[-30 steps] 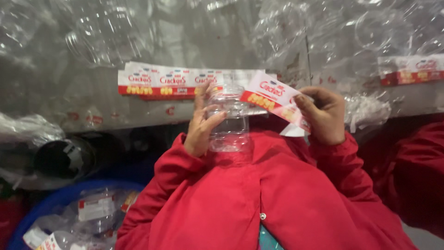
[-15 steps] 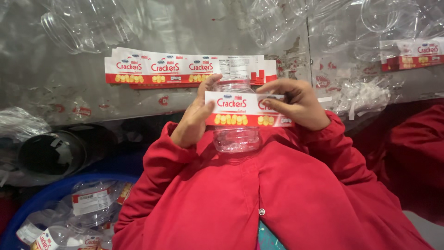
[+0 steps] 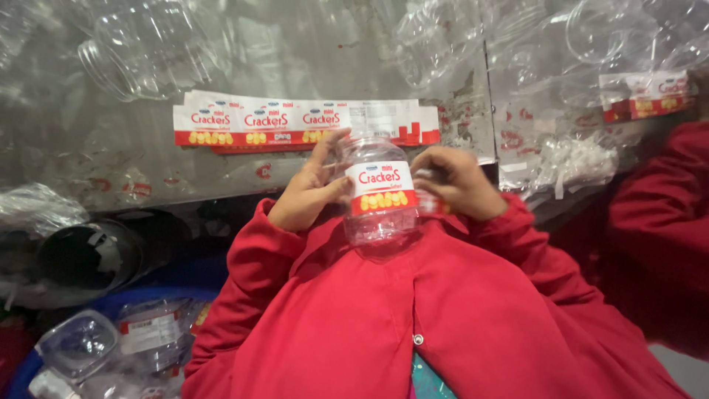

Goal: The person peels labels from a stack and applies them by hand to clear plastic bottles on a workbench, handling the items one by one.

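Observation:
A clear plastic jar (image 3: 378, 196) rests against my red coat, held between both hands. My left hand (image 3: 309, 192) grips its left side with the fingers up along the wall. On the jar's right side, my right hand (image 3: 456, 182) presses a red and white label (image 3: 379, 187) around the jar; the label faces me across the front. A stack of flat labels (image 3: 295, 122) of the same kind lies on the metal table (image 3: 111, 166) just beyond the jar.
Empty clear jars (image 3: 144, 55) in plastic bags crowd the table's far side. More labels (image 3: 650, 92) lie at the right, near another person's red sleeve (image 3: 657, 222). A blue bin (image 3: 111, 340) at lower left holds labelled jars. A dark bucket (image 3: 85, 258) sits at the left.
The label, held loose in my right hand beside the jar a second ago, has been laid across the jar's front and wrapped round it. The jar has come closer to me.

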